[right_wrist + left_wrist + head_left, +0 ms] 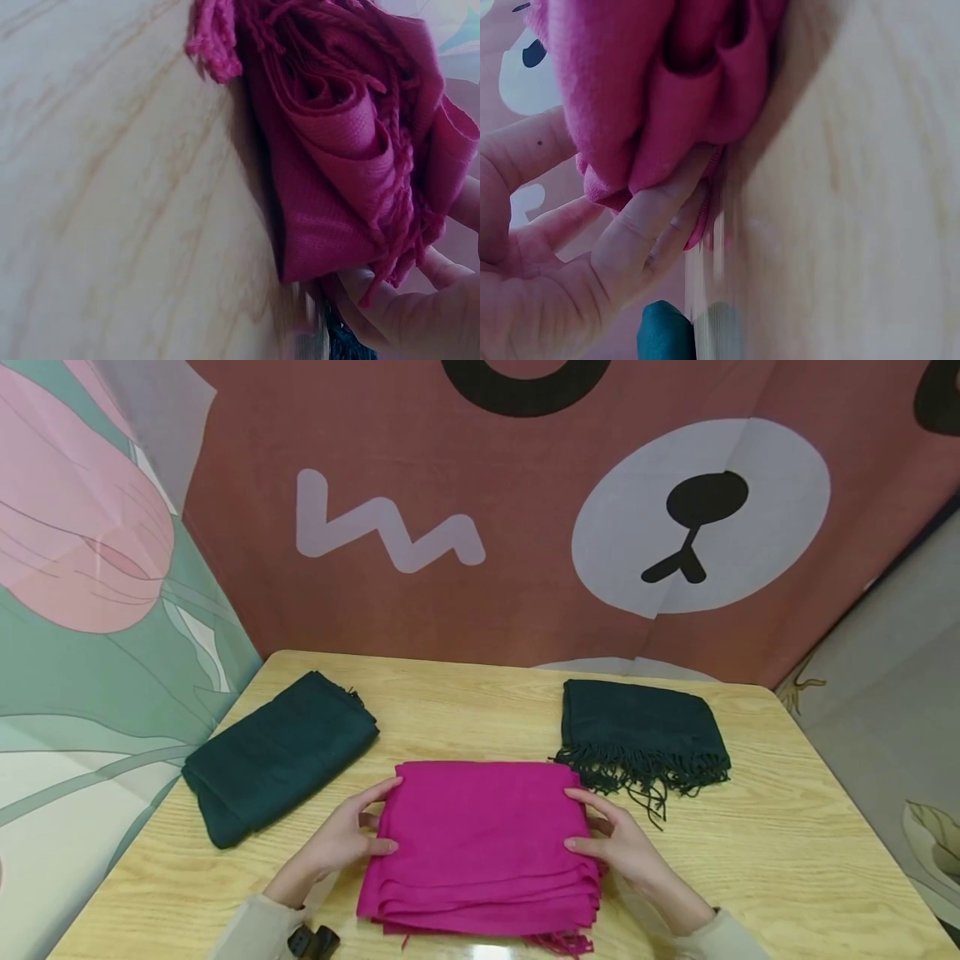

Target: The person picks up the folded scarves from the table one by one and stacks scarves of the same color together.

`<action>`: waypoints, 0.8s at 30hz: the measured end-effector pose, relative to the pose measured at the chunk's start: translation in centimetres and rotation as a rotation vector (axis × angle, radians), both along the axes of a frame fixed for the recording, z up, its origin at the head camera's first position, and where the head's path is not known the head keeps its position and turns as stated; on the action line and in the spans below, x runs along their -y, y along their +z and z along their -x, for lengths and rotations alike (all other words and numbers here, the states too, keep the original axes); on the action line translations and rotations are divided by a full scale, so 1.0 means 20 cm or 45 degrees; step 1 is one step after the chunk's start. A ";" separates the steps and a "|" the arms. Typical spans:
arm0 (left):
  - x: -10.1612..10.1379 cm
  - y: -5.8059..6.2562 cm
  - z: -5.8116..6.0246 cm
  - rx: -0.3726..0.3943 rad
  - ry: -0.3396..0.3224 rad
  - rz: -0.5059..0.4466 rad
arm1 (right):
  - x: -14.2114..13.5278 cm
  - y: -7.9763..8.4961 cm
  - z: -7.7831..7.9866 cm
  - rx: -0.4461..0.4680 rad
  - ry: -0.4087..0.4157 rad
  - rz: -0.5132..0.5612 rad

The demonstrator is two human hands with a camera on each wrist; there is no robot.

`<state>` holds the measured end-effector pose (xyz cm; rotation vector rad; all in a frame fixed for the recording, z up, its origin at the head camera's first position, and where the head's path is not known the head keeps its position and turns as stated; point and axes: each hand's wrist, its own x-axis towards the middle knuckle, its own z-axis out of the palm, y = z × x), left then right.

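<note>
On wooden table, folded magenta scarf, left fingers and right fingers gripping sides

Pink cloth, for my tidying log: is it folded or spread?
Folded: the pink cloth shows layers stacked at its near edge and looped at one end.

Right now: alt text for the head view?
A person's left grip and right grip hold opposite sides of a folded magenta cloth on a wooden table. A dark green cloth lies to its left; a fringed dark cloth, back right.
</note>
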<state>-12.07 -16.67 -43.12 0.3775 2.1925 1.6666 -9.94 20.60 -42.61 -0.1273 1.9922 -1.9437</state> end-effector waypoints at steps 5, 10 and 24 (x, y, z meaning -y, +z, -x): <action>0.00 -0.01 0.01 -0.018 0.011 0.014 | 0.01 -0.01 0.01 -0.009 -0.013 -0.014; 0.01 -0.02 0.02 -0.030 0.019 0.005 | 0.02 -0.01 0.02 -0.012 -0.028 -0.022; 0.02 -0.03 0.06 -0.080 0.009 -0.003 | 0.04 -0.03 0.05 -0.037 -0.064 -0.061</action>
